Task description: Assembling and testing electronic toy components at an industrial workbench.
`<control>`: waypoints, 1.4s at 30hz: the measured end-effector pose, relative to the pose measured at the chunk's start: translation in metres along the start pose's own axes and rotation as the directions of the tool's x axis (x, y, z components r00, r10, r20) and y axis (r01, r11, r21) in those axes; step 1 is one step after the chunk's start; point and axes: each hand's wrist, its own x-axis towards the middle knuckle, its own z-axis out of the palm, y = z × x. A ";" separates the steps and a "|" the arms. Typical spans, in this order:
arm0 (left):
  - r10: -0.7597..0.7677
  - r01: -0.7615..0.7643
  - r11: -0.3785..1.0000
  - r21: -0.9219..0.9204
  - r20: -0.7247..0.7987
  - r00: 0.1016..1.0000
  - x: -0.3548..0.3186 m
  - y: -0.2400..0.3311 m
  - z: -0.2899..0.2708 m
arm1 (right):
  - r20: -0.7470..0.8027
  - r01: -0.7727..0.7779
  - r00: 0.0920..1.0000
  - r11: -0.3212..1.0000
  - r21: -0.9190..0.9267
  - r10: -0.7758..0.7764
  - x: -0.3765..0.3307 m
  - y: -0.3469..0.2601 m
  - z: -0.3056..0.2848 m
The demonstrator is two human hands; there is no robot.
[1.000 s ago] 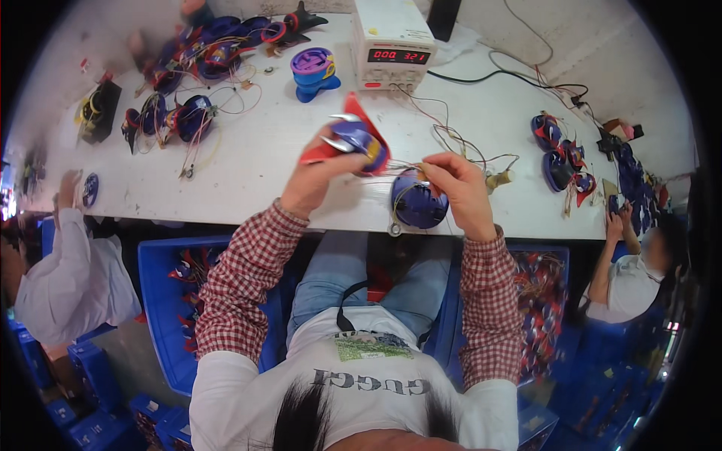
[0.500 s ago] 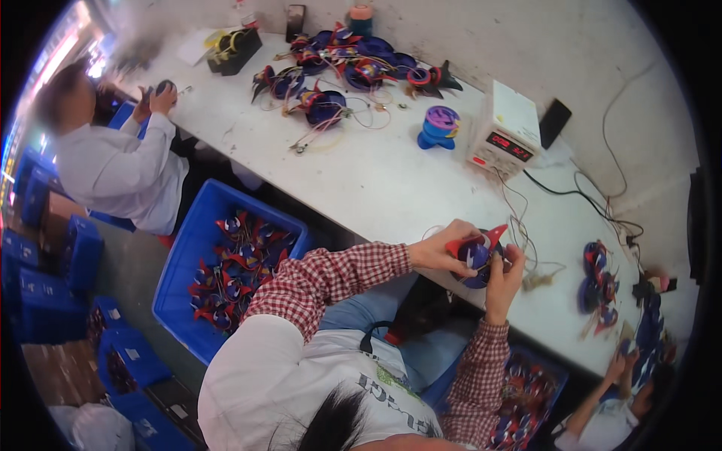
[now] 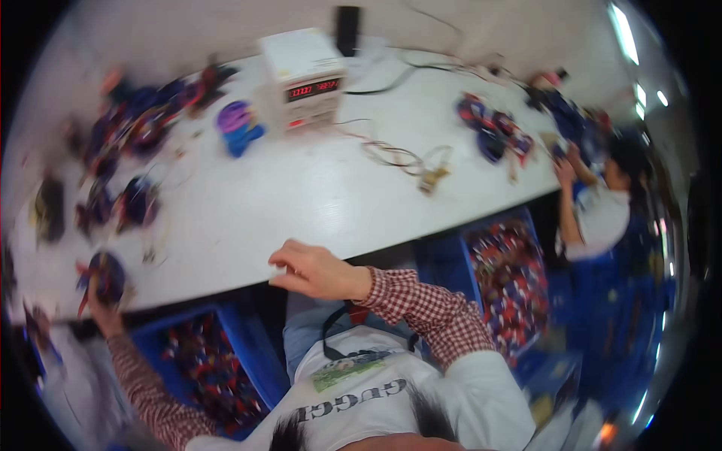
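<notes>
Touching a round blue-and-red piece (image 3: 111, 272), the left hand (image 3: 104, 307) sits far left of the white display box (image 3: 304, 83), on the person's side of it.
Its arm stretches long and sideways; blur smears the fingers, so whether they pinch the piece or merely rest against it I cannot tell. In front of the box, also on the person's side, the right hand (image 3: 316, 270) lies palm inward, elbow bent, thumb and loosely curled fingers parted. Left of the box, the wired pieces (image 3: 139, 124) blur into one another.
</notes>
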 end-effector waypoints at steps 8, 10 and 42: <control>0.165 0.014 0.858 0.513 -0.301 0.939 0.055 0.065 -0.121 | -0.310 -0.361 0.894 0.930 -0.070 0.324 -0.082 0.004 -0.111; 0.259 0.043 0.794 0.606 -0.401 0.879 0.061 0.089 -0.144 | -0.510 -0.404 0.804 0.910 -0.090 0.306 -0.098 0.023 -0.156; 0.004 -0.725 -0.533 0.436 0.858 0.514 0.501 0.004 0.746 | -0.840 -0.748 0.541 0.478 -0.460 0.038 -0.090 0.269 -0.453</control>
